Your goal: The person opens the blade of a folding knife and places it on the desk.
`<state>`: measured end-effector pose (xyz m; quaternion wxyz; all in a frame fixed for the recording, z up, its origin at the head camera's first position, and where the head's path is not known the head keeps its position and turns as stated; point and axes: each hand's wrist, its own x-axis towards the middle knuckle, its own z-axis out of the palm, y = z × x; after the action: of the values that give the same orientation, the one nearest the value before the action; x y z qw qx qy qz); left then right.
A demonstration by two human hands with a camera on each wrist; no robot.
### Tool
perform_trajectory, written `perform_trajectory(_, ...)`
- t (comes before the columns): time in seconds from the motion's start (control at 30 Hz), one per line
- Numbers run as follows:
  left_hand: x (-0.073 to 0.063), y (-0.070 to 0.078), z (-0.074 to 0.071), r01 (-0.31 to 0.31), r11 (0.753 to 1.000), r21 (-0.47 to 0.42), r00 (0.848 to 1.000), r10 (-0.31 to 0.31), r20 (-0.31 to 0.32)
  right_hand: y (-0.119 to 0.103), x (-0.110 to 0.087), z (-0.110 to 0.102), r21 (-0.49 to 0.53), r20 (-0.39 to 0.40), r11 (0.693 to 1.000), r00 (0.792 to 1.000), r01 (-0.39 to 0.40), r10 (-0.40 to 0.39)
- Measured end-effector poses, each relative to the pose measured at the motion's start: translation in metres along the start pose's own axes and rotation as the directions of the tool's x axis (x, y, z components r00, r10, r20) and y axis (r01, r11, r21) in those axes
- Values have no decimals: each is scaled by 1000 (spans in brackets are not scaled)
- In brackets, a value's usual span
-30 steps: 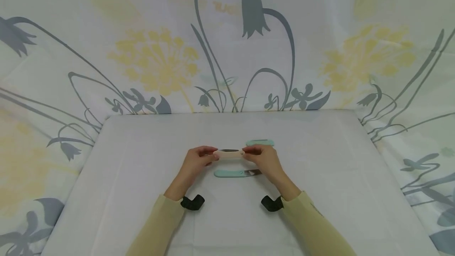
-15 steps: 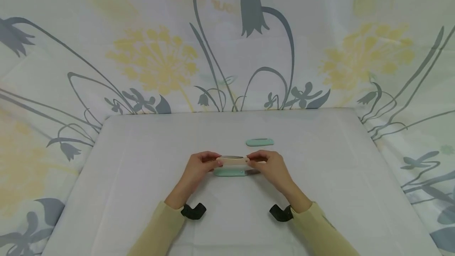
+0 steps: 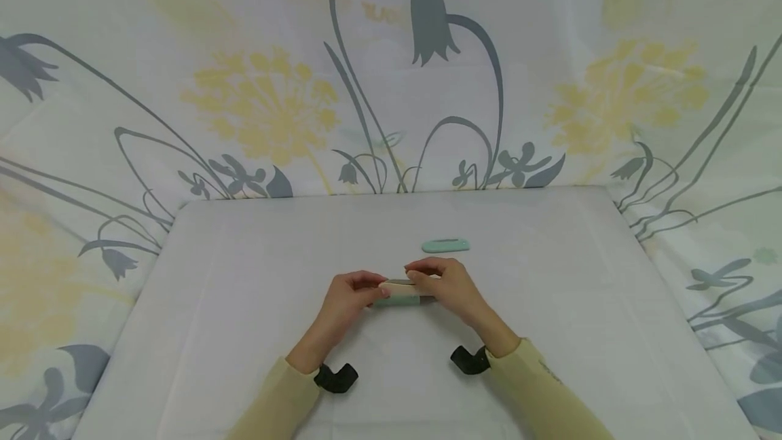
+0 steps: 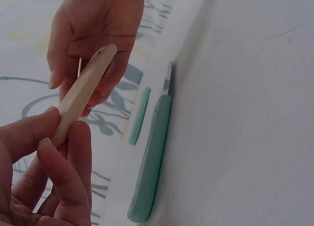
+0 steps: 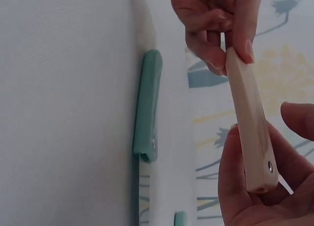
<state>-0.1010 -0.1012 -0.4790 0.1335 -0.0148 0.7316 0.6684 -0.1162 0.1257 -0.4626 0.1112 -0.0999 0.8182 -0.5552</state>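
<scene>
A cream-handled folding knife (image 3: 401,284) is held up above the table, its blade folded along the handle. My left hand (image 3: 343,305) pinches its left end between thumb and fingers. My right hand (image 3: 457,292) is at the other end: in the right wrist view its fingers (image 5: 234,172) lie behind the handle, while the thumb stands off from it. Just below, a green-handled knife (image 4: 153,159) lies on the table with its blade out to the right, partly covered in the head view by the cream knife and right hand.
Farther back on the white table (image 3: 256,243) lies a second green knife (image 3: 446,246), folded. A flower-patterned cloth (image 3: 379,87) rises behind and at both sides. Black wrist mounts (image 3: 337,379) sit at the cuffs.
Both hands have brought the cream knife nearer to the person, so it now overlaps the unfolded green knife. The right thumb has come away from the handle's end. Both green knives stay put.
</scene>
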Motion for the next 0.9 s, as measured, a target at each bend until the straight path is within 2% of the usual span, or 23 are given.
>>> perform_trajectory(0.2,-4,-3,4,-20,1000,9,1000,20,24,-1,-3,6,-3,103,1000,995,11,-11)
perform_trajectory(0.3,-8,3,5,-21,1000,6,999,21,31,0,-4,8,11,129,1000,992,8,-10)
perform_trajectory(0.4,-9,2,6,-25,1000,2,999,25,33,1,-5,9,55,136,998,991,1,-8)
perform_trajectory(0.5,-9,1,8,-22,1000,0,999,22,29,2,-7,11,74,108,997,994,0,-8)
perform_trajectory(0.53,-6,-4,8,-22,1000,-1,999,22,27,3,-7,12,67,91,998,996,5,-11)
perform_trajectory(0.7,-7,-6,10,-22,1000,11,999,22,30,5,-8,14,42,14,999,1000,26,-26)
perform_trajectory(0.9,-9,-5,9,-22,1000,18,999,22,27,5,-6,17,81,-32,997,999,-7,10)
